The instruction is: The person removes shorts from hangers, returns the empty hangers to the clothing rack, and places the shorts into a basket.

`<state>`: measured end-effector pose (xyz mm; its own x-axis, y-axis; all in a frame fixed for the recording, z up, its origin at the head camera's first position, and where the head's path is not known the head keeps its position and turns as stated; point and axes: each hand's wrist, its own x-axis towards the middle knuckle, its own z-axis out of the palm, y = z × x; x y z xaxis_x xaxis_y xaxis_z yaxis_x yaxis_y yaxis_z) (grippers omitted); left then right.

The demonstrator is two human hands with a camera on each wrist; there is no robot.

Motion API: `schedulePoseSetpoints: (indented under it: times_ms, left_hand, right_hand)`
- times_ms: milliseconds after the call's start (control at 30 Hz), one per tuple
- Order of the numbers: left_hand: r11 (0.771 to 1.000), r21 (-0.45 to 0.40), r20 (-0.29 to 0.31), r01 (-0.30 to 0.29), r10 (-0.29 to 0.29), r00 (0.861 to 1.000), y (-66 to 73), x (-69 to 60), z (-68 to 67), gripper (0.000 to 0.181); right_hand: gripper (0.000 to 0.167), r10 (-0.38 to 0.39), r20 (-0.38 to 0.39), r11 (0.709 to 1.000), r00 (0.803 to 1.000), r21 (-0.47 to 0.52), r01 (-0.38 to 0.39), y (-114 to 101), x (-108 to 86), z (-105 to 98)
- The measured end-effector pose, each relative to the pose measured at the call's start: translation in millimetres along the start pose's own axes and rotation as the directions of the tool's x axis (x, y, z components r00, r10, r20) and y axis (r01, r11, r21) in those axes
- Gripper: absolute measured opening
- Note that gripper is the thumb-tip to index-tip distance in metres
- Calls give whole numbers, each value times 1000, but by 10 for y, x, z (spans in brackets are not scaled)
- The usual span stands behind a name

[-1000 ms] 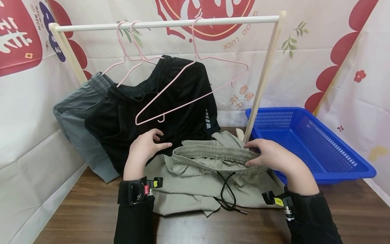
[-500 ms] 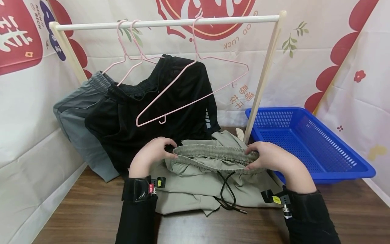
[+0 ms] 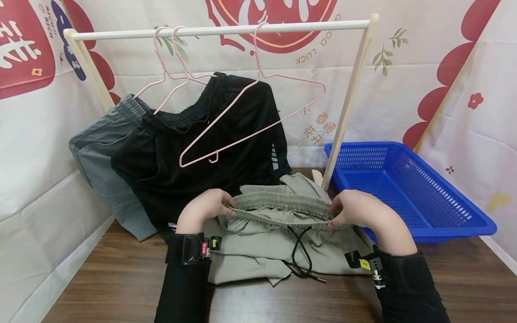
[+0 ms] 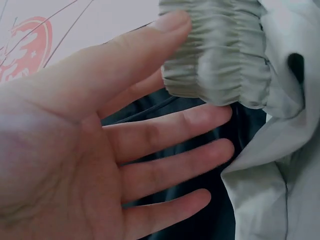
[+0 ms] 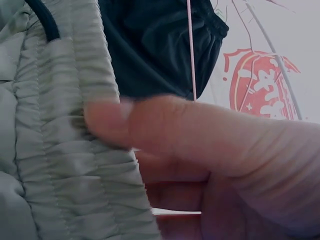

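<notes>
Grey-green shorts [image 3: 250, 246] lie on the wooden table, their elastic waistband [image 3: 282, 202] gaping upward and a black drawstring [image 3: 300, 255] hanging at the front. At the waistband's left end, the left hand [image 3: 206, 208] pinches the edge; in the left wrist view its thumb lies on the gathered waistband [image 4: 215, 55], the other fingers straight behind. On the right end the right hand [image 3: 357, 208] grips the band, and the right wrist view shows the thumb pressed on the gathered fabric [image 5: 65, 150] with fingers behind it.
A white rail [image 3: 222, 31] stands behind, carrying several pink hangers. Black shorts [image 3: 242, 112] and grey shorts [image 3: 101, 139] hang at its left; a bare pink hanger [image 3: 252, 134] hangs in front of them. To the right stands a blue basket [image 3: 444, 193].
The left hand has moved right and down from beside the black shorts onto the waistband's left end and closed on it. The right hand has stayed near the right end, its fingers closing on the band.
</notes>
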<state>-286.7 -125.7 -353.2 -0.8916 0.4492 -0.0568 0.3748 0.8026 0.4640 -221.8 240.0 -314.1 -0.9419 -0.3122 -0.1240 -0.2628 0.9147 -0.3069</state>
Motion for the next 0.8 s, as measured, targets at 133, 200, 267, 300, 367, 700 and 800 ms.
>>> schedulePoseSetpoints:
  times_ms: [133,200,267,300,367,700,800]
  left_hand:
    - [1000,-14,-12,14,-14,1000,-22,6,-8,7]
    - [1000,-30,-19,9,-10,1000,-33,3,-23,15]
    - [1000,-30,-37,0,-1,999,-42,-5,-44,22]
    - [999,-32,-49,-7,6,999,-43,-10,-56,24]
    - [999,-31,-72,-15,12,997,-42,-30,-82,28]
    - [997,-78,-167,-25,12,986,88,-141,-198,25]
    - [993,-108,-203,-50,27,979,138,-175,-239,22]
  right_hand:
    - [3,-7,-33,999,999,31,8,18,15,7]
    - [6,-15,-62,999,998,36,17,28,20,-3]
    - [11,-24,-86,999,996,34,27,38,22,-18]
    - [13,-28,-96,999,995,29,31,41,22,-26]
    - [12,-37,-113,999,993,27,40,44,23,-43]
    - [9,-33,-241,999,970,24,39,38,13,-80]
    - [9,-19,-273,999,962,27,27,30,-4,-109]
